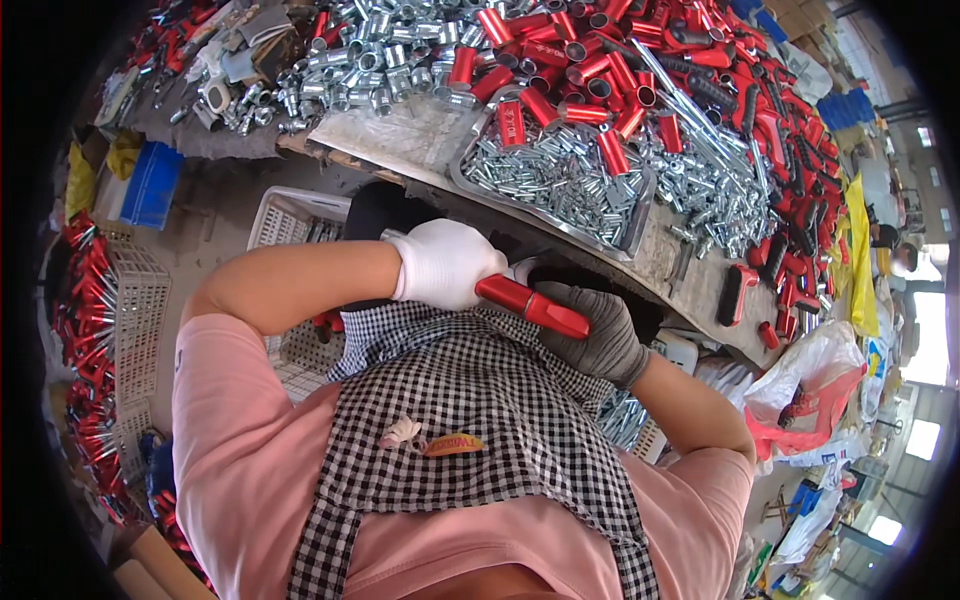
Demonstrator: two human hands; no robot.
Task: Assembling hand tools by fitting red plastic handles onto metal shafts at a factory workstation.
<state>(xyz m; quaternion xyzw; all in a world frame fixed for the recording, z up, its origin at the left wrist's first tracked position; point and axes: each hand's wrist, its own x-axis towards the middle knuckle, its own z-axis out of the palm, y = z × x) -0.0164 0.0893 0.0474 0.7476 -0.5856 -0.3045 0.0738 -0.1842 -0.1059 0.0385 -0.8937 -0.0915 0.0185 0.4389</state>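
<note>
In front of my chest, both hands hold a glossy red handle-shaped part (532, 307) with a rounded tip; its exact kind does not show. My left hand (448, 264), in a white glove, closes round the part's left end and hides some of it. My right hand (598, 330), in a grey glove, grips it from the right, its fingers mostly behind the part. Just beyond, a metal tray (648, 208) full of small silver pins stands on the workbench (395, 135). Red tubes (585, 85) are heaped behind and over the tray.
Silver metal sleeves (385, 60) are piled at the back of the bench. Red tools with black grips (737, 293) lie to the right, near long metal rods (680, 95). Pale crates (300, 212) stand below the bench, and red-handled pieces (85, 330) fill the far left.
</note>
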